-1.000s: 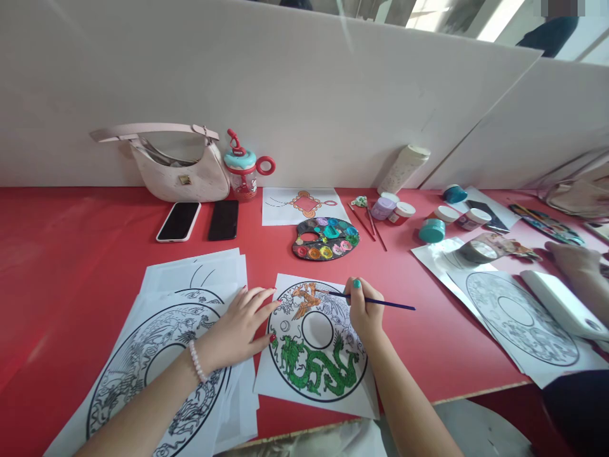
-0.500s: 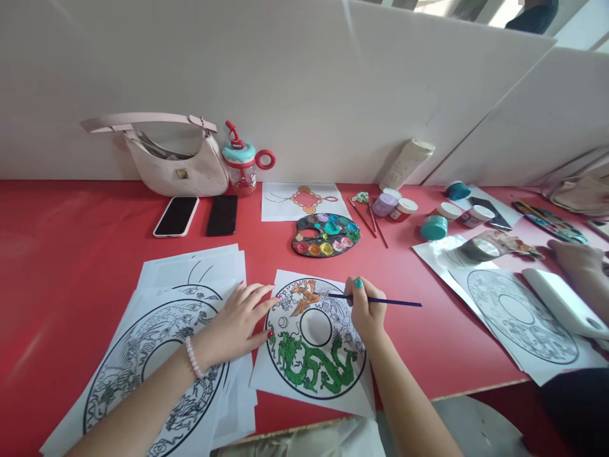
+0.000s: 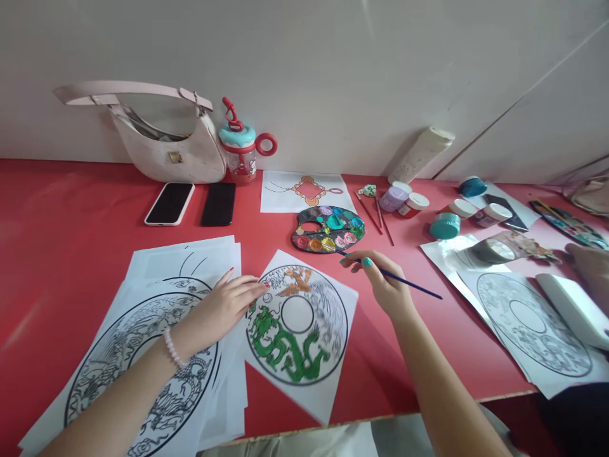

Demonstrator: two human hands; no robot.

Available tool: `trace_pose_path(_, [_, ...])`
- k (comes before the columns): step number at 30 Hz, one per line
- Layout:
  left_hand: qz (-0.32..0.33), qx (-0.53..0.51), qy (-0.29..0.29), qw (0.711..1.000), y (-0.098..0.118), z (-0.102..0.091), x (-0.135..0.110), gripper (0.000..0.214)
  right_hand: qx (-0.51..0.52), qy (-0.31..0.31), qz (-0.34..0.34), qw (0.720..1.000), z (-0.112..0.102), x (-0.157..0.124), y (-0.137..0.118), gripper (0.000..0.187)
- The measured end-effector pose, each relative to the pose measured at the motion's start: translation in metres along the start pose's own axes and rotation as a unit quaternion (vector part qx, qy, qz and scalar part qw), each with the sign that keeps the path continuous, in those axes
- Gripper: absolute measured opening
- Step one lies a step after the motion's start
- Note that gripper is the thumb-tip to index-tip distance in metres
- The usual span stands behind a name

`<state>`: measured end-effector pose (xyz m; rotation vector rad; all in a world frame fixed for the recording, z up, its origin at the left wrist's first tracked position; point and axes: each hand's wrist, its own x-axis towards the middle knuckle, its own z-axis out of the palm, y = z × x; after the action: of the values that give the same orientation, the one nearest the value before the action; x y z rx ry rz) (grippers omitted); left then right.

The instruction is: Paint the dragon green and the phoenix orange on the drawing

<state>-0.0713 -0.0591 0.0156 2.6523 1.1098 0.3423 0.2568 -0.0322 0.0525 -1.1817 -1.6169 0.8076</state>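
Observation:
My right hand (image 3: 387, 282) grips a thin paintbrush (image 3: 412, 284) with a dark blue handle. Its bristle end meets the front edge of the paint palette (image 3: 309, 216), by the yellow and pink wells. Fingers outstretched, my left hand (image 3: 233, 304) rests on the left edge of a line-art sheet (image 3: 323, 397). That sheet, turned at an angle, bears a ring design with a green dragon (image 3: 290, 355) and a partly orange bird (image 3: 297, 281); the ring's right side is uncoloured. Under my left forearm lies a stack of similar printed sheets (image 3: 118, 289).
At the back stand a pink handbag (image 3: 166, 155), a donut-lidded cup (image 3: 240, 152), two phones (image 3: 170, 204) and a knot drawing (image 3: 271, 197). Brushes (image 3: 370, 212), paint jars (image 3: 445, 225) and a pale bottle (image 3: 423, 155) sit right of the palette. Another person's hand (image 3: 590, 266) is at far right.
My right hand has carried the paintbrush from the orange bird up to the palette. The line-art sheet has turned clockwise under my left hand. The camera view has shifted slightly.

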Motion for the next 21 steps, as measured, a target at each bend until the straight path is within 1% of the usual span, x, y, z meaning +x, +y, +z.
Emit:
trace_pose_path(3, [0.044,0.003,-0.026,0.999,0.001,0.002,0.001,0.063,-0.044,0.036,-0.016,0.998,-0.007,0.017,0.007,0.043])
trace_pose_path(6, [0.065,0.008,-0.055,0.996,0.003,0.003,0.005,0.066,-0.069,0.073,-0.017,0.995,-0.003,0.036,0.014,0.054])
trace_pose_path(8, [0.069,0.016,-0.061,0.996,0.006,0.003,0.007,0.068,-0.081,0.055,-0.024,0.995,0.004,0.047,0.016,0.058])
trace_pose_path(11, [0.065,0.03,-0.048,0.996,0.014,-0.001,0.006,0.069,-0.109,0.026,-0.037,0.993,0.014,0.057,0.017,0.06])
trace_pose_path(14, [0.045,0.025,-0.015,0.999,0.025,-0.006,0.002,0.056,-0.137,-0.009,-0.06,0.989,0.02,0.06,0.019,0.057])
trace_pose_path(16, [0.019,0.03,-0.006,0.999,0.03,-0.01,-0.002,0.048,-0.155,-0.024,-0.077,0.985,0.021,0.06,0.021,0.056])
trace_pose_path(17, [0.01,0.033,-0.011,0.999,0.031,-0.01,-0.005,0.046,-0.163,-0.027,-0.082,0.983,0.021,0.061,0.022,0.055])
trace_pose_path(18, [0.004,0.036,-0.023,0.999,0.03,-0.011,-0.007,0.049,-0.169,-0.026,-0.083,0.982,0.021,0.061,0.024,0.055])
trace_pose_path(21, [0.007,0.037,-0.067,0.997,0.025,-0.009,-0.011,0.067,-0.176,-0.015,-0.081,0.981,0.02,0.061,0.027,0.055])
